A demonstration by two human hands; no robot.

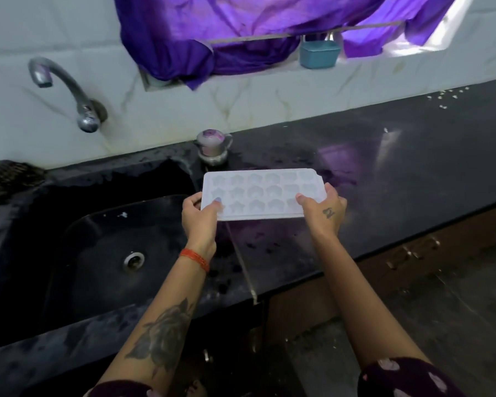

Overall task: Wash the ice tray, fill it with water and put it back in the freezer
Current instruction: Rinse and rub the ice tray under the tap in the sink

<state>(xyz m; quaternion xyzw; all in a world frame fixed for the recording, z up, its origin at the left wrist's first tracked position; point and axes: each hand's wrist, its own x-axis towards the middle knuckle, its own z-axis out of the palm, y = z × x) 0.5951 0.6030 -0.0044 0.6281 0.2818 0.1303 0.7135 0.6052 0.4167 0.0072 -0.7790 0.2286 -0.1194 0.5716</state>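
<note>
Left hand pinches ice tray at near-left corner, thumb on top. Right hand grips near-right corner, thumb over rim. Tray held level, above black counter, just right of sink; tap well left.

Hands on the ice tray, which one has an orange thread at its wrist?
The left hand, gripping the ice tray at its sink-side end. The right hand has a bare wrist.
</note>
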